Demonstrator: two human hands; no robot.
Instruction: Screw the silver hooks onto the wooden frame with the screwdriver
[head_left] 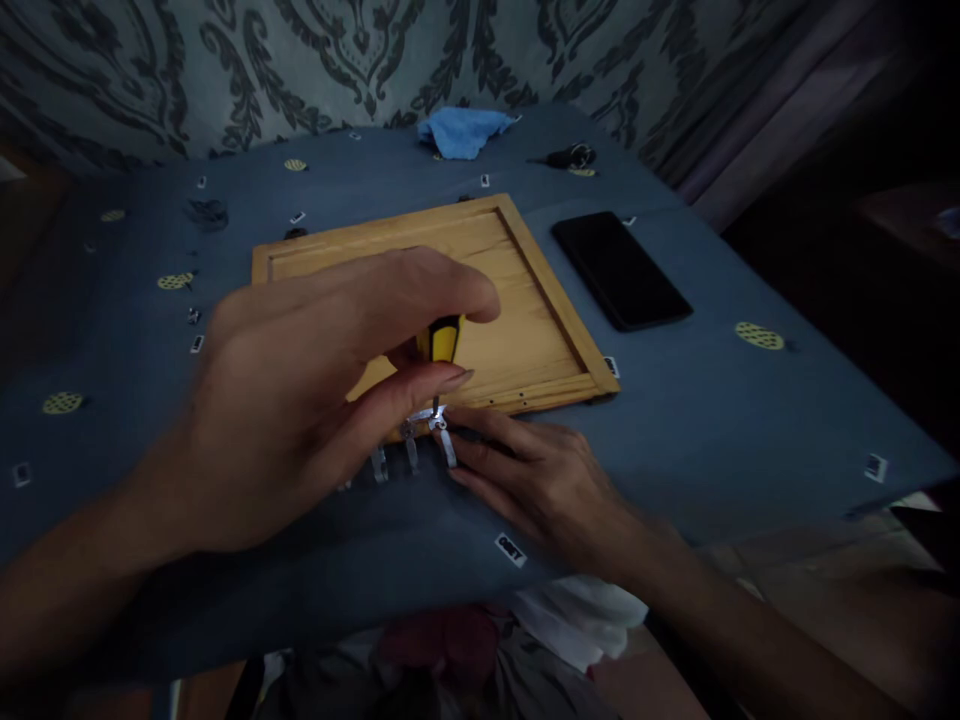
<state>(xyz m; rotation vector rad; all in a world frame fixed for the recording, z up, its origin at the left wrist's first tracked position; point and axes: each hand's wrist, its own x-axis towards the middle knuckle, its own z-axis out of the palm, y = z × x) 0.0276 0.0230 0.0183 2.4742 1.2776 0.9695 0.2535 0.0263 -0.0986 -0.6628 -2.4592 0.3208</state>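
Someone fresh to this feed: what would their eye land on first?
Probably the left hand, left of centre, holding a yellow-and-black screwdriver over a metal clip at the wooden panel's near edge. The right hand sits beside that clip. Beyond the panel, a bright blue cloth stands out.

Dim light; a leaf-patterned backdrop (grey, dark-scrolled) rises behind the blue-covered table.

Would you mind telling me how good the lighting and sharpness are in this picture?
In the head view, light is dim and the right edge nearly black; the metal piece beside the right hand gleams; the phone shows no strong glare; the tablecloth looks soft toward its left side.
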